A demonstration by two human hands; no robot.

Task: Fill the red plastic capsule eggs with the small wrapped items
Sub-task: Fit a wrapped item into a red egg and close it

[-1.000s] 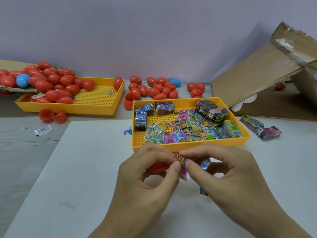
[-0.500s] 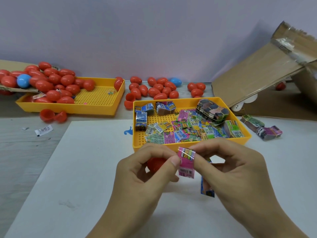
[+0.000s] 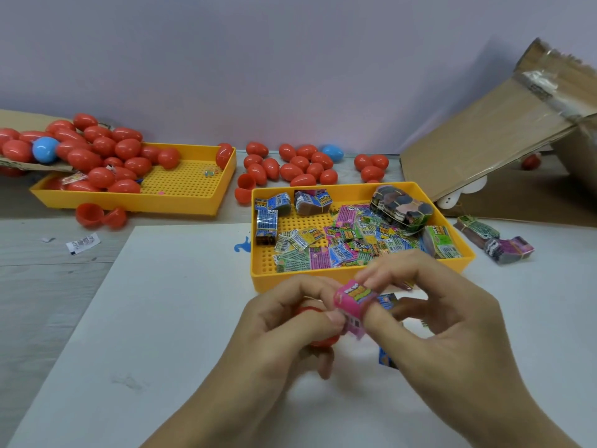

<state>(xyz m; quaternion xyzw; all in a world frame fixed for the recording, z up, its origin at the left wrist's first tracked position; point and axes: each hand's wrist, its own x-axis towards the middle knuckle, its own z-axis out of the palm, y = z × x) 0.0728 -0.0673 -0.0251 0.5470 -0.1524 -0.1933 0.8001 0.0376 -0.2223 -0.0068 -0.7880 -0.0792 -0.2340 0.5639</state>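
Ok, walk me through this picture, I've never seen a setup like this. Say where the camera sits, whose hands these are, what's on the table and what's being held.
The camera is worn on a person's head, looking down at their own bare hands. The left hand and right hand together pinch a pink wrapped item; the left also holds a red capsule egg, mostly hidden. Just beyond is a yellow tray of small wrapped items. Far left, another yellow tray holds red eggs; more eggs lie by the wall. A cardboard box stands at right.
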